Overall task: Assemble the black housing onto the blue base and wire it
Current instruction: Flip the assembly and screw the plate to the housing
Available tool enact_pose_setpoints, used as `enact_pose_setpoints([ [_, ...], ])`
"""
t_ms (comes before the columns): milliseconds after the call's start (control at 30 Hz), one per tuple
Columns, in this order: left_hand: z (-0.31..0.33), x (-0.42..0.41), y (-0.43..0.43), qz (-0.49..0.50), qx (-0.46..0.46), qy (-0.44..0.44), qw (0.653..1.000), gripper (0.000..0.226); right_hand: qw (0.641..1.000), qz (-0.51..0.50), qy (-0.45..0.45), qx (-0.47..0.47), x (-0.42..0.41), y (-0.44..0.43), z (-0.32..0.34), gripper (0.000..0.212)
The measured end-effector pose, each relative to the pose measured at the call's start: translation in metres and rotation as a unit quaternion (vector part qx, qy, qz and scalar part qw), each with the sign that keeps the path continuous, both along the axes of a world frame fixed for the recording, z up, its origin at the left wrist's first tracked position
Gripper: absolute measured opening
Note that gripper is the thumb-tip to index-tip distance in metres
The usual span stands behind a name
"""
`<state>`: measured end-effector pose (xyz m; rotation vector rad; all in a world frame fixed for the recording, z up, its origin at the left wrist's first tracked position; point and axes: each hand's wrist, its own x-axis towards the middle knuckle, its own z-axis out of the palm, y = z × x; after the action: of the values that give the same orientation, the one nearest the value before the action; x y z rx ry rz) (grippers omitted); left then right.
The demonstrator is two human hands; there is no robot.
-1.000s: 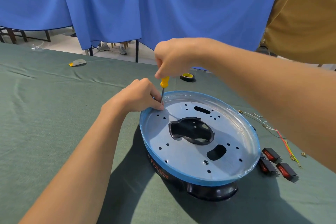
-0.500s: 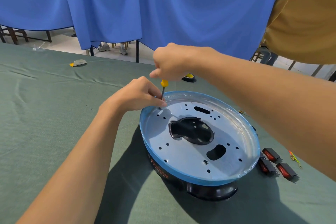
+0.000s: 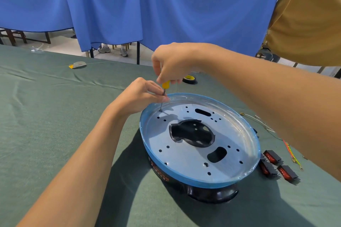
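Note:
The blue-rimmed base [image 3: 186,178], a round metal plate with holes and cut-outs, lies on top of the black housing [image 3: 212,194] on the green cloth. My right hand [image 3: 171,62] grips the yellow handle of a small screwdriver [image 3: 164,90] held upright. Its tip sits in a hole near the plate's far left rim. My left hand [image 3: 140,96] pinches the screwdriver's shaft just above the rim. Any screw under the tip is too small to make out.
Three black-and-red rocker switches [image 3: 276,166] lie right of the base. Loose wires [image 3: 262,123] and a red-yellow lead [image 3: 289,151] trail behind my right forearm. A yellow-black tape roll [image 3: 190,79] and a small packet [image 3: 77,65] sit farther back. A person in a tan shirt [image 3: 310,14] stands at right.
My right hand came down a little with the screwdriver, whose tip now rests in the hole. My left hand shifted slightly along the shaft. The view moved a bit.

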<state>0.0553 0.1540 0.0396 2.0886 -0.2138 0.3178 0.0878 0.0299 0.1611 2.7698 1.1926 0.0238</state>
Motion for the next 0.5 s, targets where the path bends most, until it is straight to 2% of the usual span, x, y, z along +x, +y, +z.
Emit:
enact_pose_setpoints([
  [67, 0.0013, 0.0001, -0.0001, -0.008, 0.019, 0.008, 1.0, 0.006, 1.0, 0.009, -0.014, 0.011, -0.001, -0.0036, -0.0004, 0.008],
  [233, 0.0016, -0.001, -0.0036, 0.04, -0.031, -0.009, 0.999, 0.01, 0.998, -0.001, -0.045, 0.052, 0.0019, -0.004, -0.0072, 0.034],
  [300, 0.0017, -0.0023, -0.0022, 0.045, -0.033, -0.006, 0.998, 0.014, 0.998, -0.003, -0.033, 0.061, 0.0027, -0.0038, -0.0065, 0.033],
  [400, 0.0037, -0.0042, 0.002, 0.021, -0.026, 0.007, 0.999, 0.02, 0.998, 0.019, -0.01, 0.066, 0.0026, -0.0048, -0.0042, 0.018],
  [500, 0.0043, -0.0054, 0.0002, -0.007, -0.033, 0.018, 0.999, 0.019, 0.995, 0.034, -0.044, 0.083, 0.0038, -0.0049, -0.0056, 0.028],
])
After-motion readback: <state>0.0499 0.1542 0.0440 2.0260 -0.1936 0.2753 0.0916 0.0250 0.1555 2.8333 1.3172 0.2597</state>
